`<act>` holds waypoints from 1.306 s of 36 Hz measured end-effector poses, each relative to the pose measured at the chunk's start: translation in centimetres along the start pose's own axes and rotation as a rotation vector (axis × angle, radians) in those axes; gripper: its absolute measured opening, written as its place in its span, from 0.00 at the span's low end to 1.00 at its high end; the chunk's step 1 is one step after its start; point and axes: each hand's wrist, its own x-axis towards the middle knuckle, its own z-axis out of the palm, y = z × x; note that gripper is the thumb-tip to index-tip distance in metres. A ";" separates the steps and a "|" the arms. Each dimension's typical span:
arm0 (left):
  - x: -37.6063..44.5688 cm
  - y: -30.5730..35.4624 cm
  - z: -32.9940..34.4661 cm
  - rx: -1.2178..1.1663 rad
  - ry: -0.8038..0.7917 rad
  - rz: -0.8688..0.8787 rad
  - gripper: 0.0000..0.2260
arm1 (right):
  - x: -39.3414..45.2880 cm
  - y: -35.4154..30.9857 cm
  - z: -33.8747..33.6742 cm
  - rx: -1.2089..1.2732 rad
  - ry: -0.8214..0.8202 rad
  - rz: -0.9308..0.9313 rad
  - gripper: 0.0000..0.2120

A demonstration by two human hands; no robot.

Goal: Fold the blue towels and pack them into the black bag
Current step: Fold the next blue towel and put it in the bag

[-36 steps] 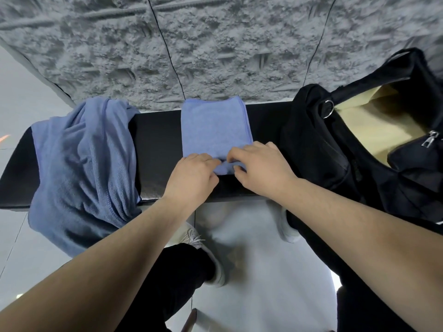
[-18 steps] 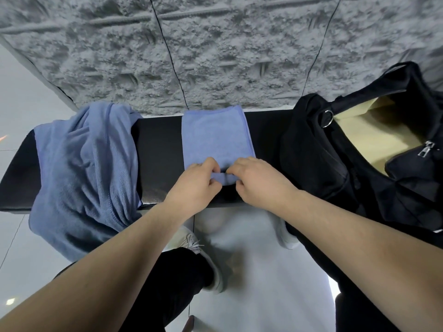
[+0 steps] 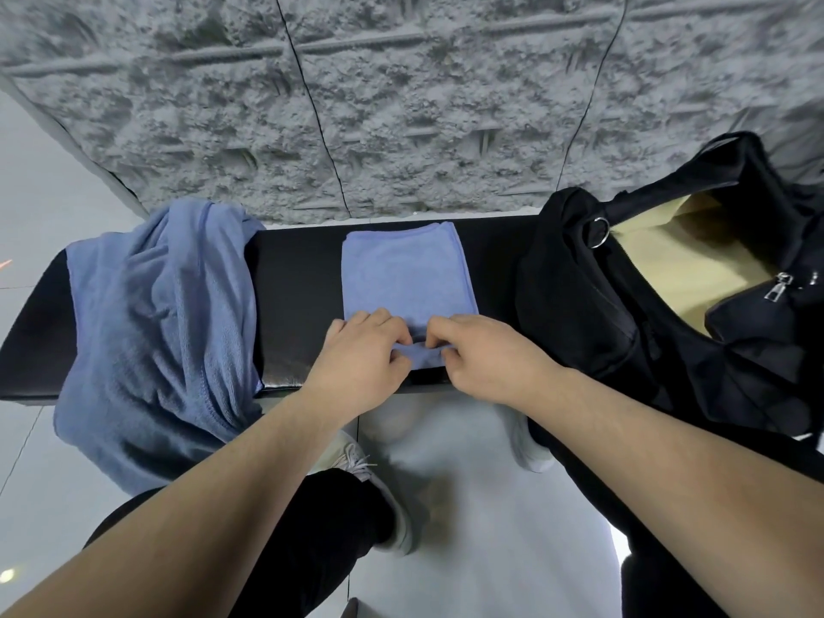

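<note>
Hands meet at the near edge of a folded blue towel (image 3: 403,269) that lies flat in the middle of a black bench (image 3: 296,278): the left hand (image 3: 361,356) and the right hand (image 3: 486,354) each pinch that edge with curled fingers. More blue towels (image 3: 156,323) hang in a loose heap over the left end of the bench, and the black bag (image 3: 593,314) sits open at the right end, showing a tan inside and a silver zip pull (image 3: 775,287). No writing can be read anywhere.
</note>
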 end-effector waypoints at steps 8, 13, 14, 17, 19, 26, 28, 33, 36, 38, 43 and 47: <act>0.1 0.0 -0.1 0.127 0.163 0.069 0.13 | 1.1 0.5 -0.2 -0.096 0.070 0.004 0.14; 0.2 0.5 -0.4 0.180 0.221 0.109 0.12 | 1.5 0.6 0.3 -0.254 0.209 -0.045 0.11; 0.1 0.7 -0.5 0.186 0.227 0.103 0.12 | 1.6 0.5 0.4 -0.248 0.234 -0.057 0.10; 0.0 0.7 -0.4 0.179 0.240 0.100 0.10 | 2.0 0.3 0.7 -0.205 0.221 -0.070 0.13; -0.1 0.6 -0.1 0.150 0.244 0.104 0.08 | 2.1 0.2 0.7 -0.205 0.203 -0.065 0.14; -0.4 0.0 0.2 0.149 0.175 0.148 0.14 | 2.0 0.7 1.1 -0.299 0.270 -0.095 0.11; -0.3 0.1 0.2 0.167 0.171 0.146 0.17 | 1.9 0.6 1.1 -0.331 0.291 -0.108 0.09; -0.2 0.1 0.5 0.192 0.202 0.128 0.17 | 0.8 0.3 1.3 -0.348 0.308 -0.123 0.06; -0.2 0.1 0.7 0.189 0.240 0.118 0.13 | 0.7 0.6 1.5 -0.415 0.286 -0.120 0.09; 0.0 0.1 0.7 0.162 0.252 0.098 0.11 | 0.9 0.7 1.5 -0.419 0.293 -0.127 0.09; 0.3 0.0 0.6 0.117 0.211 0.058 0.01 | 1.3 0.5 1.3 -0.388 0.271 -0.116 0.07; 0.2 -0.1 0.6 0.099 0.155 0.026 0.06 | 0.8 0.3 1.1 -0.383 0.179 -0.097 0.10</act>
